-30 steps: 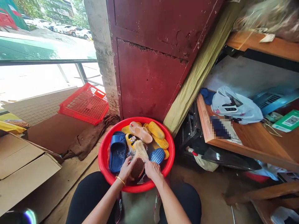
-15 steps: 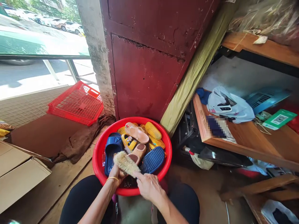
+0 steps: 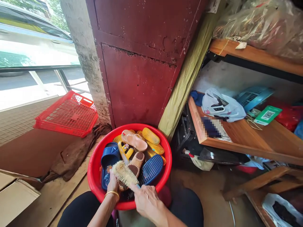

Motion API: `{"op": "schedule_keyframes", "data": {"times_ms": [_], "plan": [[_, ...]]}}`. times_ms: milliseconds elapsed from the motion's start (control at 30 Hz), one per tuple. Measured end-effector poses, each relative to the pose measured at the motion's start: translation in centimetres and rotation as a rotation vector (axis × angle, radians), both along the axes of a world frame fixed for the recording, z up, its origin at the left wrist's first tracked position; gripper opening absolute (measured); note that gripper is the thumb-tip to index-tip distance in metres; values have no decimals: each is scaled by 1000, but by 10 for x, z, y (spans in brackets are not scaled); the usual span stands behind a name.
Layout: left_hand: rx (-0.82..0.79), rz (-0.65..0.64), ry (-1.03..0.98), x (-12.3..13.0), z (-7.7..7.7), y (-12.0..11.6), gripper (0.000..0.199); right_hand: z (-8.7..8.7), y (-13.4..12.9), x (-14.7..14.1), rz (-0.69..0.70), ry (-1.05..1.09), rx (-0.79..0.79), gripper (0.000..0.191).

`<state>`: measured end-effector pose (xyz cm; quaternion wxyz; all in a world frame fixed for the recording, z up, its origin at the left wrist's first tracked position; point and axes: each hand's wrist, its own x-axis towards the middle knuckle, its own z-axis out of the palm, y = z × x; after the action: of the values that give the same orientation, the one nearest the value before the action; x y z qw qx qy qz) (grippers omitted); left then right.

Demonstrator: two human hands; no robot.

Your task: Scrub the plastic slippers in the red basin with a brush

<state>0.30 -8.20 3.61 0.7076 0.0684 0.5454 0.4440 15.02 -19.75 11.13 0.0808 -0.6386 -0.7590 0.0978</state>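
Fingers (image 3: 134,187) wrapped around brush (image 3: 124,172) (right hand (image 3: 148,201)) and sandal (image 3: 137,161) (left hand (image 3: 112,184)); QR code (image 3: 269,115) on green card (image 3: 259,120)

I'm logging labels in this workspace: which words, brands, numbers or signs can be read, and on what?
No words, brands or numbers are readable.
Green card on the wooden shelf: a QR-like code; any lettering is too small.
White label near the top of the yellow-green roll: too small to read.
Printed paper on the shelf: partly pixelated, illegible.
Scrubbing brush: no lettering I can make out.
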Motion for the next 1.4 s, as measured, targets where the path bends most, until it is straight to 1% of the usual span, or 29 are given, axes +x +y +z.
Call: {"op": "schedule_keyframes", "data": {"times_ms": [67, 133, 200, 267, 333, 400, 467, 567, 633, 733, 800, 867, 967, 1000, 1067, 1133, 1200, 1233, 1300, 1400], "plan": [[-2, -16, 26, 0, 4, -1, 59, -6, 8, 6, -51, 10, -38, 49], [31, -76, 16, 1, 11, -3, 54, -10, 26, 19, -172, 19, -91, 47], [55, -117, 6, 1, 20, -6, 48, -14, 45, 33, -269, 28, -97, 48], [52, -104, -20, 1, 28, -8, 44, -18, 57, 42, -325, 42, -81, 49], [48, -81, -78, 0, 33, -10, 39, -23, 57, 46, -353, 69, -70, 50], [45, -69, -127, -1, 36, -11, 32, -26, 49, 45, -345, 107, -62, 51], [46, -51, -130, -2, 40, -12, 26, -27, 39, 43, -299, 144, -63, 51], [54, -44, -115, -4, 47, -15, 29, -22, 32, 45, -236, 141, -88, 50], [59, -77, -123, -6, 51, -19, 33, -15, 37, 52, -268, 111, -93, 49], [93, -111, -116, -10, 55, -24, 41, -8, 51, 67, -372, 107, -58, 49], [108, -98, -95, -13, 54, -25, 44, -6, 57, 76, -407, 131, -31, 49], [108, -63, -79, -16, 52, -25, 46, -8, 57, 80, -431, 152, -10, 49], [79, -43, -111, -21, 48, -21, 50, -16, 45, 72, -436, 168, 35, 53], [58, -51, -134, -23, 48, -19, 50, -18, 40, 67, -411, 167, 63, 57], [11, -76, -180, -25, 53, -16, 44, -22, 29, 53, -297, 154, 135, 72], [-4, -118, -230, -26, 62, -13, 31, -22, 23, 39, -161, 138, 204, 84], [30, -159, -280, -23, 75, -13, 22, -17, 24, 26, -98, 144, 261, 86], [59, -165, -288, -21, 82, -13, 21, -13, 27, 22, -100, 162, 288, 85], [108, -158, -242, -17, 97, -15, 21, -3, 37, 16, -139, 221, 331, 81], [122, -201, -160, -17, 116, -20, 33, 12, 53, 17, -175, 349, 373, 78]]}}
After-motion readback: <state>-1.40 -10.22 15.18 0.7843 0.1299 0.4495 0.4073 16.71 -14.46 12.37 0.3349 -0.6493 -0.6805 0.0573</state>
